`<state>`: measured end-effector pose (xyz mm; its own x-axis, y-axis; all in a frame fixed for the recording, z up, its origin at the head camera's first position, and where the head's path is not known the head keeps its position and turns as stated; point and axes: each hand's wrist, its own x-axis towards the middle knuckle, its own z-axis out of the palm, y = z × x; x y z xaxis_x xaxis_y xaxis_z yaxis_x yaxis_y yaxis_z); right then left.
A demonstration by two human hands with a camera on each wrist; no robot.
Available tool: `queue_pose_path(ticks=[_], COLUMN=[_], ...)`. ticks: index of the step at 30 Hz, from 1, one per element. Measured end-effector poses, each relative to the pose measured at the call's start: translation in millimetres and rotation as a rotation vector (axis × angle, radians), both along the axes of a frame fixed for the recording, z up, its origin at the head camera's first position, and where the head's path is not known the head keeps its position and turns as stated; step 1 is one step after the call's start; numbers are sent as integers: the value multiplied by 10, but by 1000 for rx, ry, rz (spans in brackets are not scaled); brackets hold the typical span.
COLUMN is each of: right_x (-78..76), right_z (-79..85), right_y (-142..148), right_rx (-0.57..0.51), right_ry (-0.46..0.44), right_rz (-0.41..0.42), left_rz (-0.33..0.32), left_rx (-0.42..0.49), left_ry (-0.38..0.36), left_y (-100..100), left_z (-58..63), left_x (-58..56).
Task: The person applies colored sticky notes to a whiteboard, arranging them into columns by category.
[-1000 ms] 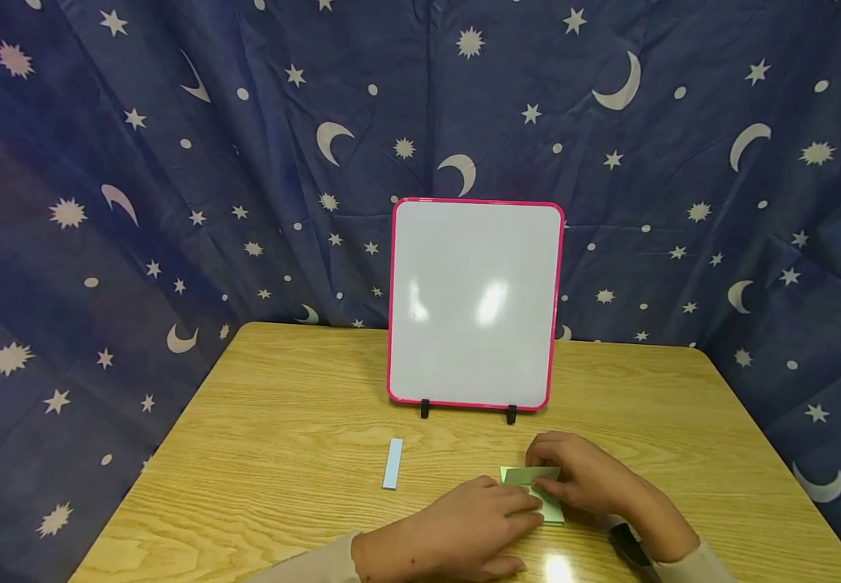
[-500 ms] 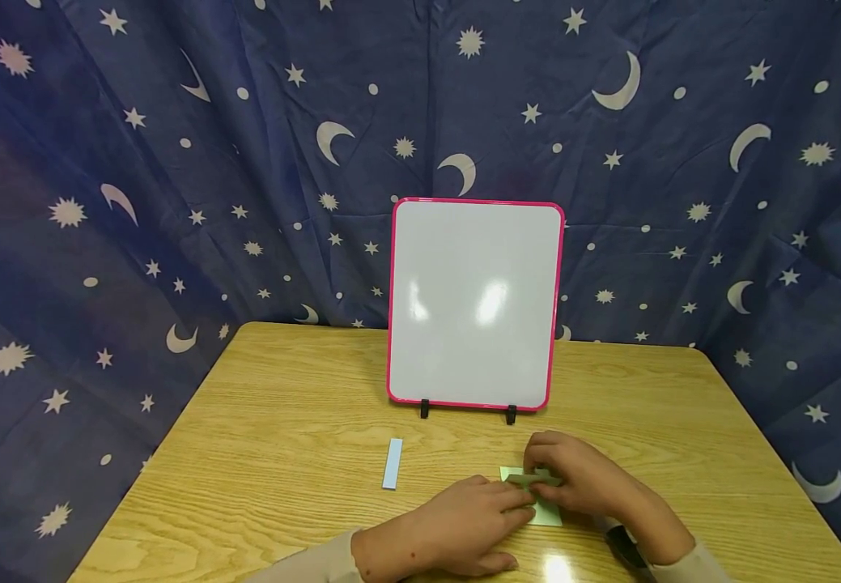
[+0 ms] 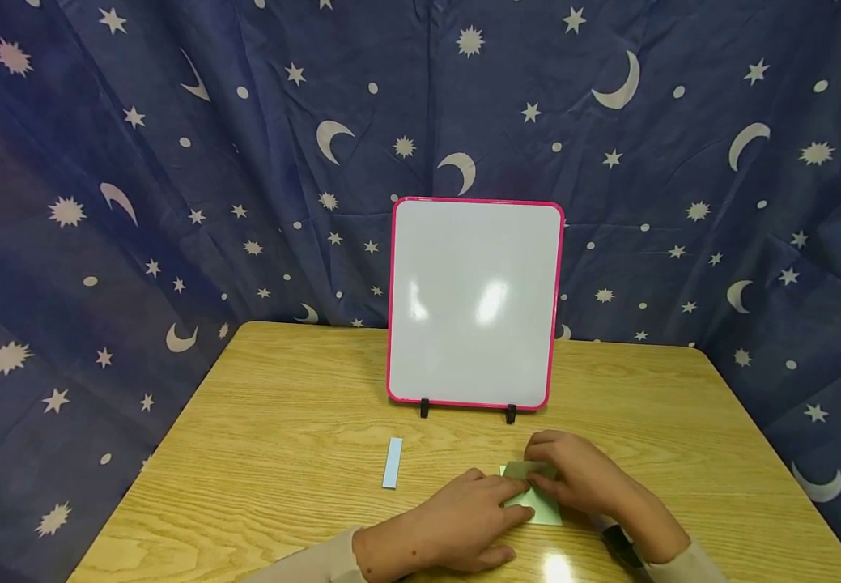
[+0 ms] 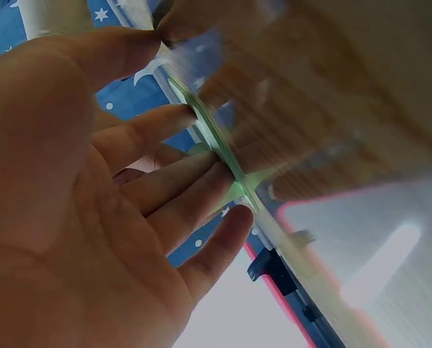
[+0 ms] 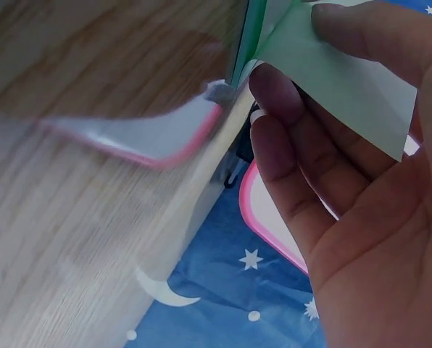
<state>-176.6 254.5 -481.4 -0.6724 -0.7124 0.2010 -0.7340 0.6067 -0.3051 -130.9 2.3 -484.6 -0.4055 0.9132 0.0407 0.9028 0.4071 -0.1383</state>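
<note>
A green pad lies flat on the table, towards its near edge and right of the middle, with part of its face covered by fingers. At its far part a green sheet stands raised, darker than the pad in the head view; where it meets the pad is hard to make out behind the fingertips. The right hand pinches this sheet between thumb and fingers (the right wrist view shows the thumb on one face, its tip near that view's top edge, and fingers behind). The left hand has its fingers extended and holding nothing, the tips resting on the pad; its palm is turned from the head camera, though the left wrist view shows it. A black band at the right wrist is partly hidden by the forearm, and both pale sleeves are cut off by the bottom edge. Left of the pad, well apart from it, lies a pale blue strip. Beyond stands a pink-rimmed whiteboard on black feet, glare whitening two patches. A blue curtain with moons and stars hangs behind, running out of frame.
</note>
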Motion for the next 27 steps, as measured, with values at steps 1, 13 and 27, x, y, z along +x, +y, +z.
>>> queue_pose_path(ticks=[1,13,27], right_x=[-3,-32,-78], right_z=[3,34,21], right_y=[-2,2,-3], right_rx=[2,-27,-32], right_ry=[2,53,50], right_rz=[-6,-35,-95], left_rz=[0,-9,-3], left_rx=[2,39,27], left_ry=[-2,-57,-99], left_y=[-1,-13,-18], left_z=[1,-1,12], left_x=[-3,-29,-28])
